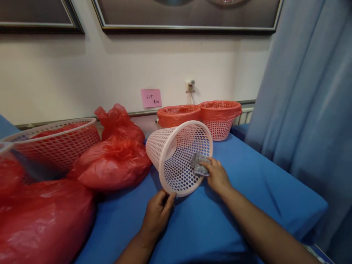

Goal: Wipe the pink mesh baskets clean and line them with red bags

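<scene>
A pale pink plastic wastebasket (154, 144) with round holes lies on its side on the blue-covered table, its mouth turned toward me. My left hand (157, 212) is closed on the lower rim, thumb and fingers pinching its edge. In my right hand (217, 176) is a crumpled grey cloth (199, 164), held against the rim and inner wall at the basket's right side. The fingers behind the cloth are partly hidden.
Full red plastic bags (44, 223) and a larger pink basket (63, 143) crowd the left. Behind stand two baskets with red liners, one at the back right (218, 128). A blue curtain (305, 91) hangs right of the blue-covered table (269, 190). A pink note (151, 98) is on the wall.
</scene>
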Action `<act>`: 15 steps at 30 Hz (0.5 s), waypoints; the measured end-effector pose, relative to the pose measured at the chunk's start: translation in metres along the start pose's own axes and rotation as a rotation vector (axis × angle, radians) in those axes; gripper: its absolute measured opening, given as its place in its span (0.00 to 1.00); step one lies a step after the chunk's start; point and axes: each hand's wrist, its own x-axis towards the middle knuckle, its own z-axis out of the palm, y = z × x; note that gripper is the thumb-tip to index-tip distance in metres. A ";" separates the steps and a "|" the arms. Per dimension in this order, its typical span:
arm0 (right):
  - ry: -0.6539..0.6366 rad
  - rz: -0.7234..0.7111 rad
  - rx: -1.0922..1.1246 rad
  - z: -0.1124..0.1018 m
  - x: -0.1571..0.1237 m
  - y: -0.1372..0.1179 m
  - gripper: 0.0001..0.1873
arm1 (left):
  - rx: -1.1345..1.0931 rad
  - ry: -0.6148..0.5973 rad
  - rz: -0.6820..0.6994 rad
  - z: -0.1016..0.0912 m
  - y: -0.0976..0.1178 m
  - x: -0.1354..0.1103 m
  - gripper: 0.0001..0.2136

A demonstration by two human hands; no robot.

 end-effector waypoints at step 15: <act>-0.241 -0.074 0.622 0.026 -0.011 -0.013 0.33 | -0.007 -0.033 0.035 0.003 -0.002 0.000 0.16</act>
